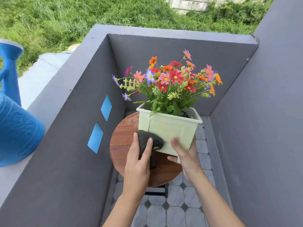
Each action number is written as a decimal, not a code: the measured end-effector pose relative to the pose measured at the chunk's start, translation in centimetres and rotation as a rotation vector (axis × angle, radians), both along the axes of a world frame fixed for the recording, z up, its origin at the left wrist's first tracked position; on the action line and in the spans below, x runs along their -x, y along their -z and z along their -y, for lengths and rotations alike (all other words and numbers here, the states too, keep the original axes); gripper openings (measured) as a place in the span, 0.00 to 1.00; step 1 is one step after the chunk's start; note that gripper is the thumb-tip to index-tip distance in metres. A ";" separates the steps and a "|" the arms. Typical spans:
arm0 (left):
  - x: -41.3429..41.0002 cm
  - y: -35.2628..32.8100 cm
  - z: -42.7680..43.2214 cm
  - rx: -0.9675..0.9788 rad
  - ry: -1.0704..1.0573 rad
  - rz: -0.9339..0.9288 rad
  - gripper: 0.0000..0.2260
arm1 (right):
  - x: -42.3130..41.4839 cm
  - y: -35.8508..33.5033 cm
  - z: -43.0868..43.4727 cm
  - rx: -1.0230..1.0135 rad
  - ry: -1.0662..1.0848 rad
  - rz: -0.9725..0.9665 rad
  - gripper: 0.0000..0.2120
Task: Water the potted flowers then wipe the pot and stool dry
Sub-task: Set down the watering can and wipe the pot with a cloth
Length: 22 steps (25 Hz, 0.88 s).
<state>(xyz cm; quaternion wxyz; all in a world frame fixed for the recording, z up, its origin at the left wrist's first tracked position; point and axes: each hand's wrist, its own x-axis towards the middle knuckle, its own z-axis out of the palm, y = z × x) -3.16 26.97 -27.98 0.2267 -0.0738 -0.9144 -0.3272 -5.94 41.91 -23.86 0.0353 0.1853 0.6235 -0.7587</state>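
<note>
A pale green square pot (pixel 168 128) full of colourful flowers (pixel 170 79) is tilted away from me on a round wooden stool (pixel 121 145). My left hand (pixel 139 163) presses a dark cloth (pixel 150 141) against the pot's near side, low down at the left. My right hand (pixel 185 153) grips the pot's lower right corner, thumb on the front face and fingers under its base. Part of the cloth hangs down onto the stool top.
A blue watering can (pixel 14 125) stands on the grey ledge (pixel 49 95) at the left. Grey walls (pixel 254 128) enclose the narrow corner on three sides. The floor is grey tile with dark diamonds (pixel 173 208). Grass lies beyond the wall.
</note>
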 end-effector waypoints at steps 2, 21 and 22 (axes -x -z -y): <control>-0.6 0.0 -0.2 0.095 0.007 -0.025 0.32 | 0.0 -0.1 0.0 -0.019 0.001 -0.001 0.35; 2.3 -4.6 -0.5 0.179 -0.039 -0.083 0.27 | -0.3 -1.1 -0.4 -0.058 -0.087 -0.004 0.21; 1.9 -4.2 -0.4 0.181 -0.046 -0.078 0.28 | -0.4 -1.0 -0.3 -0.054 -0.090 -0.004 0.21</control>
